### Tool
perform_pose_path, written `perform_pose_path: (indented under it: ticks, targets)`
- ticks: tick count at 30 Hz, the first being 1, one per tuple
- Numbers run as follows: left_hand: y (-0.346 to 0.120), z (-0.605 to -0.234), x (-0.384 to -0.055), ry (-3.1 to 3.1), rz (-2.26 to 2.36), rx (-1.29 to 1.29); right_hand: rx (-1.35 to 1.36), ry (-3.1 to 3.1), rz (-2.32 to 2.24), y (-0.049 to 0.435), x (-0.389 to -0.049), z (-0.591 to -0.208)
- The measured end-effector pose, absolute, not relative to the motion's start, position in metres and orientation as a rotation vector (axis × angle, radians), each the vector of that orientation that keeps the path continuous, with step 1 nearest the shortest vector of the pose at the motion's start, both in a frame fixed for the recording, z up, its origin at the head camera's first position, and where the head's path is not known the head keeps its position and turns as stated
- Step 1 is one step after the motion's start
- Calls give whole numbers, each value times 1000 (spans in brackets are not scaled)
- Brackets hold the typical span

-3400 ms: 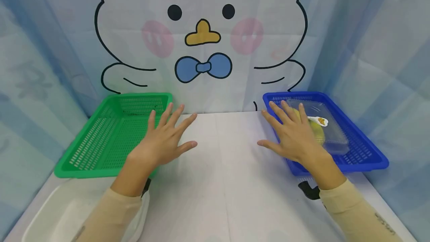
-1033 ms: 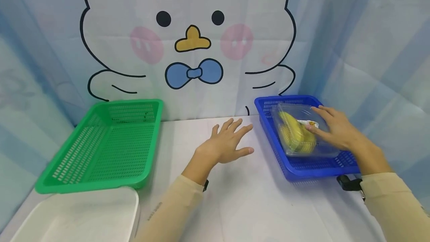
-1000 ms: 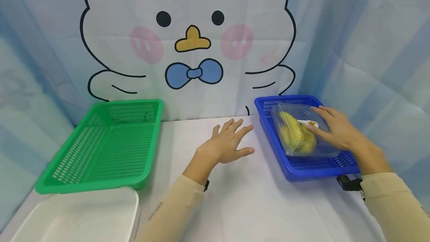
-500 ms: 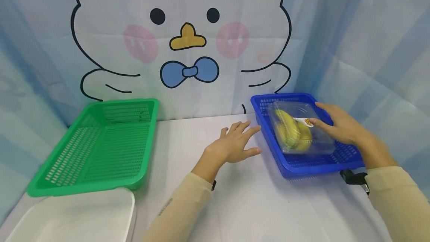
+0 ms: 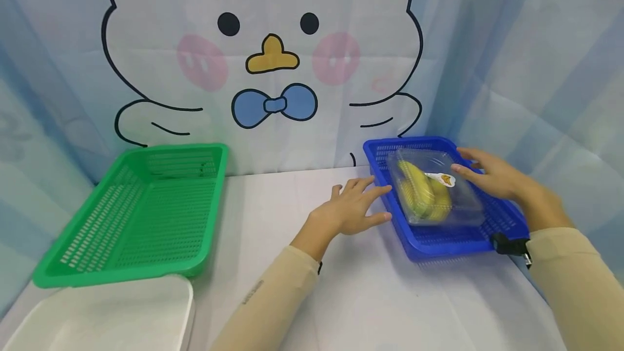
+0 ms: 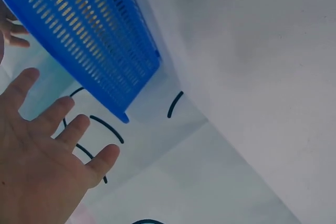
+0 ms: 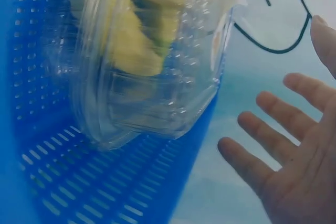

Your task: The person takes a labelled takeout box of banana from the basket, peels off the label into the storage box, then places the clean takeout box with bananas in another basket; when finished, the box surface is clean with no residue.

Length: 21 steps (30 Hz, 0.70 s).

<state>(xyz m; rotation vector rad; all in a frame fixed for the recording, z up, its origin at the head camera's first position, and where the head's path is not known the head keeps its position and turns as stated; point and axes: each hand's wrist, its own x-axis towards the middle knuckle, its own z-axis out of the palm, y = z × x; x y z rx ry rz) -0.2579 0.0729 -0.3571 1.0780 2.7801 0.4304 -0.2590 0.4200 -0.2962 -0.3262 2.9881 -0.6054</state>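
Note:
A clear plastic clamshell box [image 5: 465,207] with yellow fruit [image 5: 419,191], which looks like bananas, lies in the blue basket [image 5: 424,251]. My right hand [image 5: 502,177] hovers over the basket's right side, fingers spread and apart from the box, as the right wrist view also shows with the hand [image 7: 299,156] beside the clamshell box [image 7: 142,98]. Left of the blue basket is my left hand [image 5: 348,207], its fingers extended toward the rim. In the left wrist view that hand [image 6: 47,156] is spread below the basket wall [image 6: 89,35], holding nothing.
On the left stands a green basket [image 5: 161,221] with nothing in it. A white tub [image 5: 122,307] sits in front of it at the lower left. White cloth covers the table [image 5: 273,221], and a printed curtain [image 5: 273,140] hangs behind.
Both hands have moved to the right from their spread start, and the left hand has come closer to the blue basket. The right hand has drifted slightly clear of the box. The view has shifted a little.

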Motion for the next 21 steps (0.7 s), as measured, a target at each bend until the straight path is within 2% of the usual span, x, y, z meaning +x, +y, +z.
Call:
perform_pose_path:
  ticks: [14,21]
  targets:
    - [81,-373,-270,2816,511,1072,-232,2857,-822,430,-279,-320]
    - [98,-382,-274,2769,594,1123,-202,2700,-1071,451,-277,-334]
